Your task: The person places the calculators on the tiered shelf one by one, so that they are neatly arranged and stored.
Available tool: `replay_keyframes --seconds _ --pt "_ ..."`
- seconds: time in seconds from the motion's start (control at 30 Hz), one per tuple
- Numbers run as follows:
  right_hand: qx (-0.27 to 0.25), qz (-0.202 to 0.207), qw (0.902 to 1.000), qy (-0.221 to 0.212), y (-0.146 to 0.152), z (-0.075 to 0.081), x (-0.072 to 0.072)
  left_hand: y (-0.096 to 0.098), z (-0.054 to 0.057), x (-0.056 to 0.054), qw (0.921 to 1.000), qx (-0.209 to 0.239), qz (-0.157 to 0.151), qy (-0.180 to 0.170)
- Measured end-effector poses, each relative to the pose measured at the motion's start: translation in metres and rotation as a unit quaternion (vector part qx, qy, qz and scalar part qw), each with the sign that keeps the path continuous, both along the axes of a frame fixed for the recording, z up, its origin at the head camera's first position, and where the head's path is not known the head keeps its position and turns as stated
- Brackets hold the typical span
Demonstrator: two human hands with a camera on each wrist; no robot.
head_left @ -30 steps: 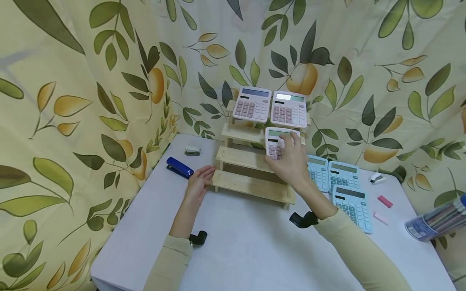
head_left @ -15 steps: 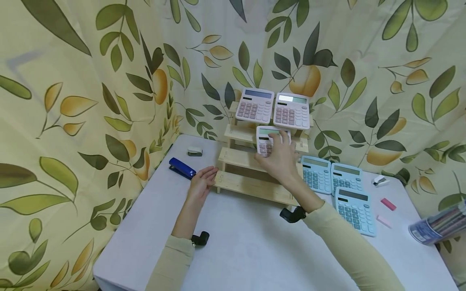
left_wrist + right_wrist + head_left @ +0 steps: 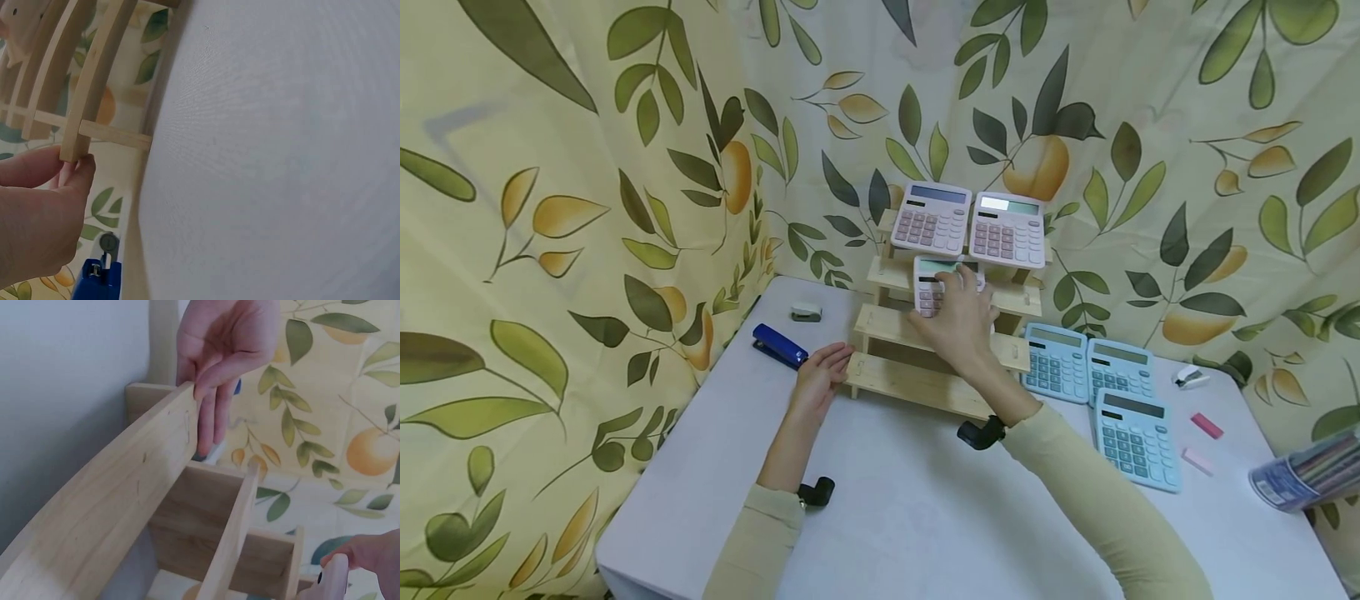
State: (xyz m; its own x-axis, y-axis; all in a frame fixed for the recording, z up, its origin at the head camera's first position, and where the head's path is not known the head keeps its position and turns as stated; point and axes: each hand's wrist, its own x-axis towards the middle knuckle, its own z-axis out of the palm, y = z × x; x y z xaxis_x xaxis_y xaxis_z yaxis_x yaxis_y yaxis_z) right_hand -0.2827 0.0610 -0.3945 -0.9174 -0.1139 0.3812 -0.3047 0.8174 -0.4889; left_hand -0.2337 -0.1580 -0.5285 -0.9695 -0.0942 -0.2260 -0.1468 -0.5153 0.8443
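Note:
A stepped wooden display rack [image 3: 917,384] stands on the table. My left hand [image 3: 822,379] pinches the left end of its lowest step between thumb and fingers, as the left wrist view shows. My right hand [image 3: 958,323] grips a pink calculator [image 3: 927,287] by its sides, at the second step from the top. The fingers and palm cover much of its keys. In the right wrist view its edge [image 3: 334,578] shows beside the thumb. Two more pink calculators, a left one [image 3: 931,218] and a right one [image 3: 1007,230], lean side by side on the top step.
Several blue calculators [image 3: 1138,442] lie right of the rack, with a white stapler [image 3: 1191,377], a dark pink eraser [image 3: 1207,426] and a pale one [image 3: 1197,461] beyond. A pencil tub [image 3: 1285,482] is far right. Left are a blue stapler [image 3: 779,346] and a small stapler [image 3: 806,312].
My right hand has moved left along the second step from the top, carrying the pink calculator toward the step's middle. The left hand keeps its hold on the rack.

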Motion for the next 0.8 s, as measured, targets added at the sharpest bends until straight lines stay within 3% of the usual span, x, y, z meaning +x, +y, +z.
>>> replay_keyframes --seconds 0.43,0.8 --pt "0.017 -0.02 0.9996 -0.005 -0.022 -0.006 -0.012 0.0 0.001 0.001 1.0 0.003 0.001 -0.001" --pt "0.094 -0.037 0.9946 -0.02 -0.037 -0.006 -0.02 0.002 0.004 0.003 1.0 0.0 0.005 0.002"
